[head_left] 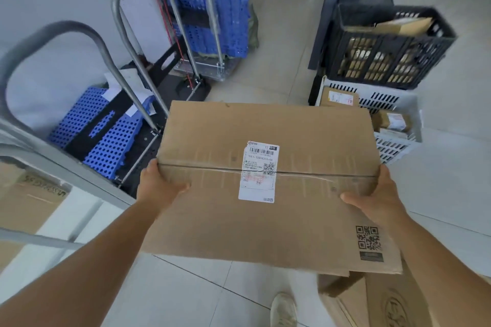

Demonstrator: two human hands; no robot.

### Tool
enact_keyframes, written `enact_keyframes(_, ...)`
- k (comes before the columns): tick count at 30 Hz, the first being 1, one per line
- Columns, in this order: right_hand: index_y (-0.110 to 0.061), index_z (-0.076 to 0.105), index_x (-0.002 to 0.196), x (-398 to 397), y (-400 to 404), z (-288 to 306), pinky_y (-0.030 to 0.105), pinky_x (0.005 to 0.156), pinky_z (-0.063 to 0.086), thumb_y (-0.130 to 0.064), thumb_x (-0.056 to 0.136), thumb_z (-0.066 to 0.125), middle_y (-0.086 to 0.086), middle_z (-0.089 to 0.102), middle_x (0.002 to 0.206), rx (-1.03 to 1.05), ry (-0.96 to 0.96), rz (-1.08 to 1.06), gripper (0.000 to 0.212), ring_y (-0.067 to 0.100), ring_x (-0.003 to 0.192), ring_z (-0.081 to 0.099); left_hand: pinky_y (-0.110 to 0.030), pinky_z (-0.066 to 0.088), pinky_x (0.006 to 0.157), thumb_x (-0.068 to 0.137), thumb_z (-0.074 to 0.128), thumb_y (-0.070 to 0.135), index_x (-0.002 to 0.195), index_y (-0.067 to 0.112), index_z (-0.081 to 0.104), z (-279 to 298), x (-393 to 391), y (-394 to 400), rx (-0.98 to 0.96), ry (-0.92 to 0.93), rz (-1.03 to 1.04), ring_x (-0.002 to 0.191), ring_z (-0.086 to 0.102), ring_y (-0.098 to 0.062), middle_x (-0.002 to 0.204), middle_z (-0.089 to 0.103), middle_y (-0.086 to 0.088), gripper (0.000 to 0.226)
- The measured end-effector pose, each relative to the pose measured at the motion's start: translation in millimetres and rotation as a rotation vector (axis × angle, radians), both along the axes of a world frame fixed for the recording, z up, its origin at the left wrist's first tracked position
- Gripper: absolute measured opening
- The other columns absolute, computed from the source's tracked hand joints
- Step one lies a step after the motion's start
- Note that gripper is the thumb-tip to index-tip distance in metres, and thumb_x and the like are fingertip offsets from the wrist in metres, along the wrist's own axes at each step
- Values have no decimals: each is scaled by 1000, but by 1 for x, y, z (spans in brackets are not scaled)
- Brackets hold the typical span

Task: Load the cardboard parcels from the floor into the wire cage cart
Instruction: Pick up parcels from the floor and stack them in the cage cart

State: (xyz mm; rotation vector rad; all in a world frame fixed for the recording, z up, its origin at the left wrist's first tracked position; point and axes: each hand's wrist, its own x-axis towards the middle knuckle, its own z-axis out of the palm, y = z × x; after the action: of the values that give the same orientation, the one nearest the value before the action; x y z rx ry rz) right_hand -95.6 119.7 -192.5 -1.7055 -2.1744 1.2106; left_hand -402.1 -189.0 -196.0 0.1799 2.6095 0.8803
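Note:
A large flat cardboard parcel with a white shipping label and a printed QR code is held in the air in front of me, above the tiled floor. My left hand grips its left edge and my right hand grips its right edge. The wire cage cart shows as grey metal bars at the left edge; a cardboard box lies inside it. More cardboard parcels rest on the floor at the lower right, partly hidden by my right arm.
Two folded hand trolleys with blue perforated panels stand against the left wall. A black crate and a white crate of small parcels sit at the right. My shoe is on the floor below.

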Motion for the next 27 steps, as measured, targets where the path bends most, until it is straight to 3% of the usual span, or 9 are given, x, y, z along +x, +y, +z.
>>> enact_keyframes(9, -21, 36, 136, 3, -58, 128, 54, 101, 43, -22, 58, 93, 8, 49, 134, 129, 156, -1, 96, 30, 124, 49, -53, 45, 98, 63, 87, 31, 144, 14, 35, 137, 3, -63, 98, 119, -20, 119, 51, -34, 136, 47, -12, 98)
enact_keyframes(13, -22, 31, 140, -2, -77, 178, 50, 100, 44, -26, 61, 91, 8, 46, 137, 152, 192, 33, 99, 31, 125, 48, -52, 46, 97, 63, 86, 32, 142, 13, 38, 188, 4, -92, 136, 164, -18, 118, 50, -36, 134, 48, -14, 94)
enact_keyframes(19, -22, 36, 128, -16, -91, 241, 43, 88, 46, -29, 64, 89, 10, 51, 130, 193, 199, 98, 84, 31, 117, 51, -50, 45, 96, 69, 84, 25, 139, 8, 39, 250, 13, -126, 170, 235, 39, 117, 51, -37, 132, 50, -15, 85)
enact_keyframes(27, -25, 36, 133, -32, -115, 317, 52, 97, 47, -36, 60, 90, 6, 49, 134, 184, 296, 237, 91, 28, 118, 51, -53, 46, 97, 67, 85, 35, 141, 10, 39, 331, 41, -184, 145, 326, 144, 115, 53, -39, 133, 49, -16, 90)
